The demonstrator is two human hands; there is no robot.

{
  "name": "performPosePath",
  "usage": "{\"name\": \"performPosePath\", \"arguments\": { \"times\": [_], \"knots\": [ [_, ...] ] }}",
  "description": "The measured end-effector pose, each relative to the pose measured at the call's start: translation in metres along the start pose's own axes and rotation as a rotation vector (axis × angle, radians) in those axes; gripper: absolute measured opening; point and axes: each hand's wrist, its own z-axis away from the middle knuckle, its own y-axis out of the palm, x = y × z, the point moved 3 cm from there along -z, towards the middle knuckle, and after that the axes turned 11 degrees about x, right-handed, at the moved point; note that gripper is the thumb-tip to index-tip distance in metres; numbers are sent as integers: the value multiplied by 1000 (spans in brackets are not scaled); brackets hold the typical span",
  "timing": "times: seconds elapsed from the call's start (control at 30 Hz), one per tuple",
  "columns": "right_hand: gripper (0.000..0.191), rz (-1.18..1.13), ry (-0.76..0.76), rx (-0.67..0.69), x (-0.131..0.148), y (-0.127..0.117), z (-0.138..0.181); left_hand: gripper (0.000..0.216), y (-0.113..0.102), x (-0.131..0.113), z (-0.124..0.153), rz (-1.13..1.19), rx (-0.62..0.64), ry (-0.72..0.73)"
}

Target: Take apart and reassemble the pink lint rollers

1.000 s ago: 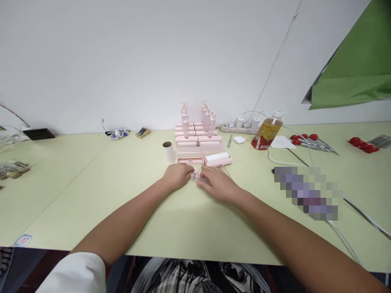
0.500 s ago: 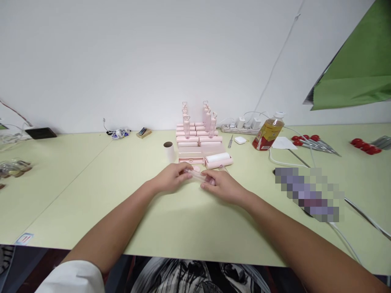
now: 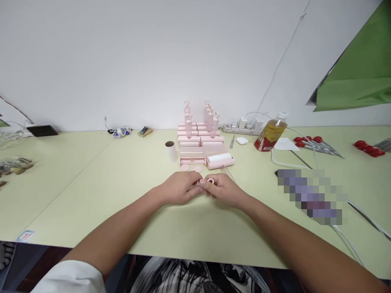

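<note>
My left hand (image 3: 181, 189) and my right hand (image 3: 224, 190) meet near the table's middle, fingers curled around one small pink part (image 3: 210, 180). A pink ring-shaped end shows between my right thumb and fingers; a clear stem of the part runs into my left fingers. Just beyond my hands lie two pink discs (image 3: 190, 168), a pink roller holder with a white roll (image 3: 220, 160), and a pink frame piece (image 3: 191, 160). Behind them stands a stack of pink boxes (image 3: 198, 138) with upright pink handles (image 3: 210, 118).
A cardboard tube (image 3: 170, 151) stands left of the pink parts. An amber bottle (image 3: 270, 134), a power strip (image 3: 241, 128), a white puck (image 3: 243, 140) and white cables (image 3: 351, 203) lie to the right. Red-handled tools (image 3: 314, 143) sit at far right.
My hands have drawn a little nearer to me with the part. Its pink ring end now faces the camera, and two pink discs lie uncovered on the table.
</note>
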Motion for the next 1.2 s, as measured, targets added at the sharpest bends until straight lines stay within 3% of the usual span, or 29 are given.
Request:
{"name": "performPosePath", "arguments": {
  "times": [0.23, 0.4, 0.5, 0.6, 0.7, 0.87, 1.03, 1.13, 1.2],
  "knots": [
    [49, -253, 14, 61, -2, 2, -1, 34, 5, 11, -2, 111, -69, 36],
    [45, -299, -129, -26, 4, -11, 3, 31, -6, 26, 0, 552, -228, 62],
    [44, -180, -79, -111, 2, -15, 3, 26, -9, 34, 1, 799, -223, 68],
    [45, -137, -39, -87, -3, -8, -1, 28, -6, 37, -1, 1050, -232, 79],
    [44, -294, 21, -39, -8, 1, -5, 37, -6, 37, -3, 1129, -369, 85],
    [48, -771, 45, -37, -11, 6, -7, 65, -9, 40, -3, 1227, -542, 101],
    [43, -999, -51, -186, -12, -7, -7, 39, -7, 50, -3, 1126, -519, 11],
    [41, -997, -79, -262, -13, -14, -6, 36, -6, 47, -2, 829, -348, -27],
    [42, -980, -90, -234, -11, -13, -6, 32, -6, 39, -1, 574, -211, 2]
  ]
}}
